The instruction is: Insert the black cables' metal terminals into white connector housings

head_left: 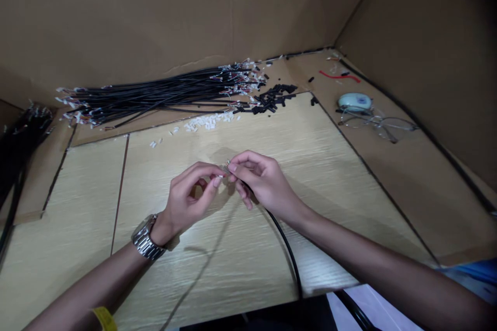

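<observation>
Black cable (285, 243), thin, curving, wire-tipped, between fingertips (232, 167).

We hold our left hand (190, 196) and right hand (261, 181) fingertip to fingertip, fingers pinched, forearms angled inward.

Two hands (229, 186), one held black cable (285, 245), one pair of glasses (378, 123), one wristwatch (146, 238).
</observation>
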Demonstrator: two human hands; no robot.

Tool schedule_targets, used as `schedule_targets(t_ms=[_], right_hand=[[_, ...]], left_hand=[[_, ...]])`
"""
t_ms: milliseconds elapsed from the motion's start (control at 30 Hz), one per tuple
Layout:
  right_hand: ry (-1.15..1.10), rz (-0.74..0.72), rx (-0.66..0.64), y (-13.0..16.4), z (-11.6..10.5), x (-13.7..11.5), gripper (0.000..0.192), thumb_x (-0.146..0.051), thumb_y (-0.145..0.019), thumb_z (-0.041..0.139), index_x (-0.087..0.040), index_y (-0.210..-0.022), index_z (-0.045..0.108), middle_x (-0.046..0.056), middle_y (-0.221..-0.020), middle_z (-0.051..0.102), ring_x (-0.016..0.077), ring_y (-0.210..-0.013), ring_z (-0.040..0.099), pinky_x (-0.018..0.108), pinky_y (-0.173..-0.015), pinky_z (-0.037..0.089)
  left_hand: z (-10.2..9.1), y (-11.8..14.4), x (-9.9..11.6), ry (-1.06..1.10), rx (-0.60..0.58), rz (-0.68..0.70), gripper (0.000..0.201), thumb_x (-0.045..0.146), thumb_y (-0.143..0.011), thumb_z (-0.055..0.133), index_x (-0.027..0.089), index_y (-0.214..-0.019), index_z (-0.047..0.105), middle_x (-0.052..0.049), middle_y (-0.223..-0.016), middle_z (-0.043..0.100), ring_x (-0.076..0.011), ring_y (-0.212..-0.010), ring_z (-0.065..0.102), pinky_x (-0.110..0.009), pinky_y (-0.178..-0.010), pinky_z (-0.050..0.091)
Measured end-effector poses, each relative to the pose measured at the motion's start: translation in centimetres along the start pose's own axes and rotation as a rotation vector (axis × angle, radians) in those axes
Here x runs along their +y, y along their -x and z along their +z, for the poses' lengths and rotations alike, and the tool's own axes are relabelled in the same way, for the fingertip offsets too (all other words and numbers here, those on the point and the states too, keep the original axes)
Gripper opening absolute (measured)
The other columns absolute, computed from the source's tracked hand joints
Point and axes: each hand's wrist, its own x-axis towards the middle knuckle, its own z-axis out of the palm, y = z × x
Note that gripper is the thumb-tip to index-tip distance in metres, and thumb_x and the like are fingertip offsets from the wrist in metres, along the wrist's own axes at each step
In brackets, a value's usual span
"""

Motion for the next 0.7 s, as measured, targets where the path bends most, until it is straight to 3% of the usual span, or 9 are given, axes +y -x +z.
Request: schedule_targets(t_ms=[433,700], right_hand=[[-0.015,0.016,0.006,0.01,0.31,0.08,0.026,-0.04,-0.079,0.073,-0.018,-0.083,0.06,-0.007,-0.058,0.058,0.0049,-0.035,0.046,0.015,-0.027,0.04],[0.067,-0.024,-0.018,0.23,0.41,0.83,0.028,-0.044,-0.082,0.07,-0.018,-0.083,0.06,-0.008,-0.051,0.053,0.0052,-0.033,0.044,0.016,-0.029,0.039]], left_hand=[[0.08,-0.49,0.33,-0.07,0.003,-0.022,0.007,0.015,-0.085,0.069,0.015,-0.091,0.066,-0.003,-0.079,0.069,-0.0085,-0.062,0.059,-0.017,-0.051,0.046],[0.1,-0.18,0.31,-0.093,0.026,0.002,0.011,0.016,-0.083,0.072,0.016,-0.093,0.066,-0.001,-0.073,0.066,-0.0073,-0.056,0.055,-0.017,-0.05,0.044]])
